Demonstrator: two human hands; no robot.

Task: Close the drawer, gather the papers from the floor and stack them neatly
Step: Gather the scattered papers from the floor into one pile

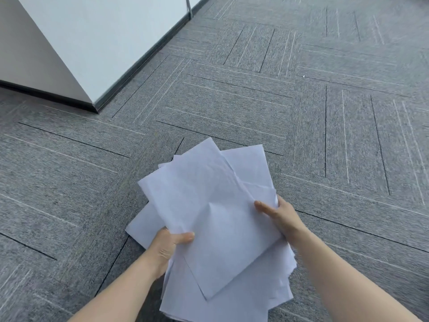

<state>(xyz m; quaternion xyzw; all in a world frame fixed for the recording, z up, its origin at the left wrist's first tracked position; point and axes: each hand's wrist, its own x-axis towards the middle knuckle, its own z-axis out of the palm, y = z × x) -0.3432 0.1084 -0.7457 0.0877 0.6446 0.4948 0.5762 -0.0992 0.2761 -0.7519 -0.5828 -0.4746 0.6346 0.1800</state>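
A loose bundle of several white papers point(209, 205) is held above the grey carpet, its sheets fanned out at different angles and not aligned. My left hand point(168, 246) grips the bundle's left edge, thumb on top. My right hand point(279, 216) holds the right edge, thumb lying across the top sheet. The lowest sheets hang down toward the bottom of the view. No drawer is in view.
Grey patterned carpet tiles point(301, 101) cover the floor all around. A white wall corner with a dark baseboard point(97, 105) juts in at the upper left. A grey cable point(189, 8) runs down the wall at the top.
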